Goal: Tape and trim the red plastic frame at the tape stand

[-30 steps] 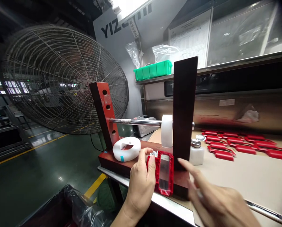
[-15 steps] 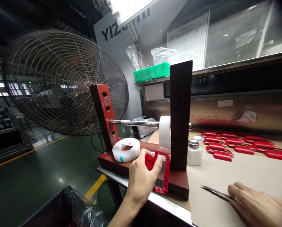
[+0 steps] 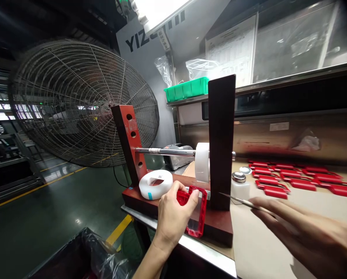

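My left hand (image 3: 175, 213) pinches a red plastic frame (image 3: 202, 217) with a clear window, thumb on its front. It is held before the base of a dark red wooden stand (image 3: 220, 228). In my right hand (image 3: 304, 228) is a thin pair of metal tweezers (image 3: 243, 201), pointing left, its tip in front of the stand's right post. A roll of white tape (image 3: 202, 162) hangs on the stand's metal rod (image 3: 173, 152). Another white tape roll (image 3: 150, 186) with a blue tab lies on the base, just left of my left hand.
Several red plastic parts (image 3: 301, 184) lie in rows at the right. A white bottle with a metal cap (image 3: 239, 188) stands beside the post. Behind are a large fan (image 3: 86, 104) and a green tray (image 3: 187, 89) on a shelf. A lined bin (image 3: 94, 252) is at lower left.
My right hand has lifted off the table surface and moved up and left with the tweezers, toward the red frame. My left hand and the frame have barely shifted.
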Tool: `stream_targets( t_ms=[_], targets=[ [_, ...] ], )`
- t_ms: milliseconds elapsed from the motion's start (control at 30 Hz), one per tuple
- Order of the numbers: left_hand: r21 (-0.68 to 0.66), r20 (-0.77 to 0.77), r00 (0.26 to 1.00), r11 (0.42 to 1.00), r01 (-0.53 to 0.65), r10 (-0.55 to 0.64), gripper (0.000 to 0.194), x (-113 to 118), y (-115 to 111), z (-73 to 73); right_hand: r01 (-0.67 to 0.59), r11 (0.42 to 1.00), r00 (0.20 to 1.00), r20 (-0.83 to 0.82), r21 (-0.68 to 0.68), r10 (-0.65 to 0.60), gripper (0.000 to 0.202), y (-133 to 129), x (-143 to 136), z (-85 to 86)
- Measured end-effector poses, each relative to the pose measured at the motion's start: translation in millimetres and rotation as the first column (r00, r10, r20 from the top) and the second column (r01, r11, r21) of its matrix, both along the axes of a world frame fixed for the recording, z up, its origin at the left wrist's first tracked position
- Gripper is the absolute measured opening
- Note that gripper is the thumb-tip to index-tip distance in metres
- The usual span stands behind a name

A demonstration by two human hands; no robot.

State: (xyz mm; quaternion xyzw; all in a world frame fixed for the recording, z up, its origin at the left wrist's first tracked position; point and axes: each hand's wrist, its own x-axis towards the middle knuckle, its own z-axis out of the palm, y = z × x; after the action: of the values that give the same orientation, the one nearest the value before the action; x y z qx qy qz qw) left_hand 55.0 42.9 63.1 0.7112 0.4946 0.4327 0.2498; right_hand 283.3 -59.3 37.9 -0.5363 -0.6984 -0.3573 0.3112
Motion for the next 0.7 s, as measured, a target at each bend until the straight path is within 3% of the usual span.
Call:
stream_targets(
  t_ms=[100, 200, 700],
  targets=[
    [0.004, -0.012, 1.000, 1.000, 0.003, -0.003, 0.033, 0, 0, -0.5, -0.023, 0.994, 0.991, 0.135, 0.103, 0.009, 0.029, 12, -29, 29.3],
    [0.011, -0.023, 1.000, 1.000, 0.012, -0.012, 0.033, -1, 0, -0.8, 0.000, 0.988, 0.987, 0.160, 0.156, -0.025, 0.039, 24, -44, 40.9],
    [0.000, -0.053, 0.999, 1.000, -0.004, 0.004, 0.028, -1, 0, 0.1, 0.000, 0.999, 0.977, 0.215, 0.041, -0.009, 0.043, 37, -52, 36.4]
  ],
)
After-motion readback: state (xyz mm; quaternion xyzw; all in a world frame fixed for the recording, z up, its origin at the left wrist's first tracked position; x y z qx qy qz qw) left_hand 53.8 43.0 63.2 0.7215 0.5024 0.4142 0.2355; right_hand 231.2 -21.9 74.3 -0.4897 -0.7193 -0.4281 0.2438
